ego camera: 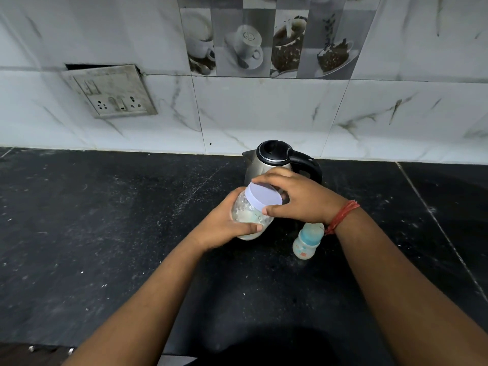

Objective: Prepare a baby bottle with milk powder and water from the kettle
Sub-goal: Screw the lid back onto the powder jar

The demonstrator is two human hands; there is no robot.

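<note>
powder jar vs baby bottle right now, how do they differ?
The clear plastic jar with the flat white lid is tilted, gripped by the left hand, with the right hand on its lid. The small translucent baby bottle with the blue cap stands upright and untouched on the black counter. The jar is wider, and its lid is flat where the bottle's cap is domed. Both are still capped.

My right hand (298, 199) covers the lower front of the kettle (274, 161), and that wrist hides the top of the baby bottle (306, 243). My left hand (224, 223) masks the far side of the jar (250, 215). Both forearms run out at the bottom edge. I cannot read the bottle's printing.
</note>
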